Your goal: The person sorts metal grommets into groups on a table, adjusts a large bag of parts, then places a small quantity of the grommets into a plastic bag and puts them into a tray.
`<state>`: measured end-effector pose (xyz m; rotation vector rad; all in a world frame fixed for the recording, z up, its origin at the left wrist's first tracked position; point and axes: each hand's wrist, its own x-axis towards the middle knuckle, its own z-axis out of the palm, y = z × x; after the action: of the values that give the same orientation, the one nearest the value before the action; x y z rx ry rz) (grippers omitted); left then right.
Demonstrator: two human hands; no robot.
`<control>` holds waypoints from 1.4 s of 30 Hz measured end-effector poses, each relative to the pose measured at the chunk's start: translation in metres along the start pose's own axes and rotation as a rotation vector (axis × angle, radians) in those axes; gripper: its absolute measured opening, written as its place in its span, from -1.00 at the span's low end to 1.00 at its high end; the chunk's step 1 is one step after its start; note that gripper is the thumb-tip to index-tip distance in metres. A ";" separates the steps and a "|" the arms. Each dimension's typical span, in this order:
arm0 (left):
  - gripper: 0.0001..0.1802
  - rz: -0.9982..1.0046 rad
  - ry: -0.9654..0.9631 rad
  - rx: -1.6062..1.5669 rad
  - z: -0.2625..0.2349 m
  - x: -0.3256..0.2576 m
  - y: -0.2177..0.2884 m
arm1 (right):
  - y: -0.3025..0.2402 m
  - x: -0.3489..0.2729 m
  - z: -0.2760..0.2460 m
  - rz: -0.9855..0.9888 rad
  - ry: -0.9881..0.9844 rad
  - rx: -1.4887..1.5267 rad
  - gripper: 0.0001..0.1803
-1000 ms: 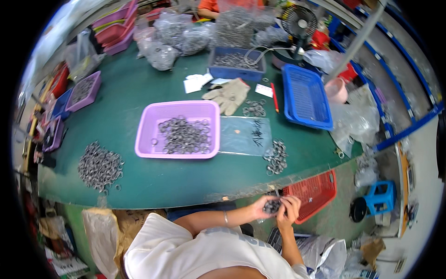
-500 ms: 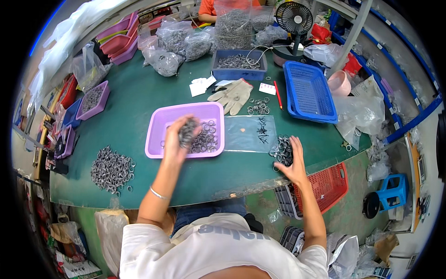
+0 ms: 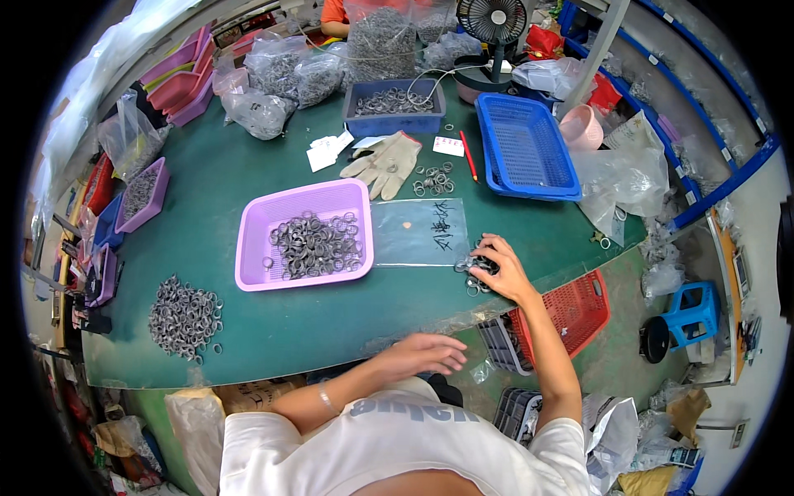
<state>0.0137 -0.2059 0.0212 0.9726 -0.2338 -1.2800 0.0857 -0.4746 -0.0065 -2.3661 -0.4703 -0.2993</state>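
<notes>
Room: green floor (image 3: 633, 388) below, blue-edged shelving (image 3: 728, 185) to the right. The green worktop (image 3: 289, 331) bore a lilac basket (image 3: 256, 231), part-filled with grey rings (image 3: 314, 246). Judged partway: a left pile (image 3: 184, 321) and a right pile (image 3: 484, 265) lay outside the basket. My left hand (image 3: 420, 355) hung loosely open at the front edge, nothing visible in its grip. My right hand (image 3: 508, 277) curled half-closed over the right pile; whether its grip was firm, I could not tell.
</notes>
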 end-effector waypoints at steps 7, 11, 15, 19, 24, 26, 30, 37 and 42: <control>-0.42 -0.082 -0.079 -0.787 -0.008 0.110 -0.084 | -0.016 -0.025 0.000 0.027 0.109 -0.084 -0.63; -0.37 0.012 -0.206 -1.018 -0.008 0.134 -0.079 | -0.028 -0.043 0.003 0.055 0.152 -0.090 -0.66; -0.34 -0.011 -0.184 -1.067 0.003 0.135 -0.070 | -0.038 -0.062 0.008 0.042 0.188 -0.103 -0.71; -0.50 0.103 -0.350 -1.505 0.002 0.147 -0.082 | -0.048 -0.080 0.018 0.028 0.286 -0.091 -0.75; -0.56 0.092 -0.268 -1.487 -0.005 0.153 -0.091 | -0.057 -0.104 0.028 -0.062 0.311 -0.119 -0.73; -0.56 0.078 -0.256 -1.454 -0.010 0.156 -0.097 | -0.062 -0.114 0.032 -0.105 0.282 -0.177 -0.72; -0.57 0.046 -0.206 -1.292 -0.026 0.161 -0.122 | -0.067 -0.123 0.037 -0.126 0.246 -0.133 -0.71; -0.59 -0.041 0.342 -1.172 0.006 0.148 -0.080 | -0.078 -0.073 0.016 0.063 0.402 -0.145 -0.61; -0.61 -0.080 0.190 -1.311 -0.010 0.152 -0.093 | -0.064 -0.046 0.022 0.050 0.083 -0.233 -0.62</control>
<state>0.0048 -0.3315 -0.1055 -0.0476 0.7362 -1.0775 0.0196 -0.4271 -0.0001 -2.5748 -0.3531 -0.4484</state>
